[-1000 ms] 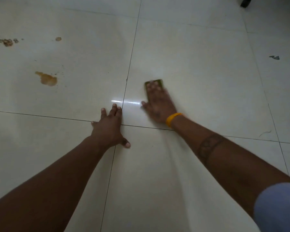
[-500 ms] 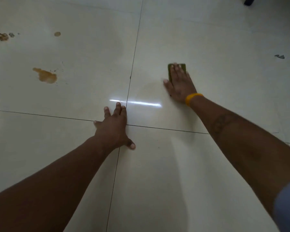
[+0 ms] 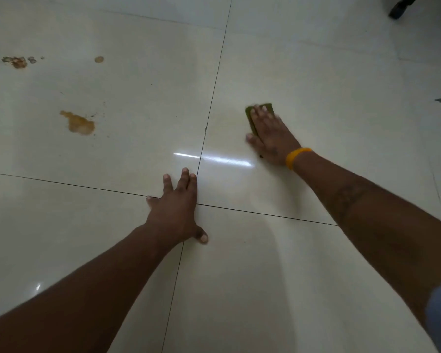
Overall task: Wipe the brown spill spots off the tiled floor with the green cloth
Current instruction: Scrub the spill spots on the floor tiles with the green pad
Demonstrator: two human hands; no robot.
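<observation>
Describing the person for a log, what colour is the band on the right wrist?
Yellow-orange wristband, seen best in the head view.

No legible text, label, brand, number or sign appears anywhere in the head view. The tiled floor [image 3: 316, 72] carries no markings. The yellow wristband [image 3: 296, 157] right of centre shows no print. The dark band on the forearm [image 3: 351, 197] at right is too blurred to read as characters.
</observation>
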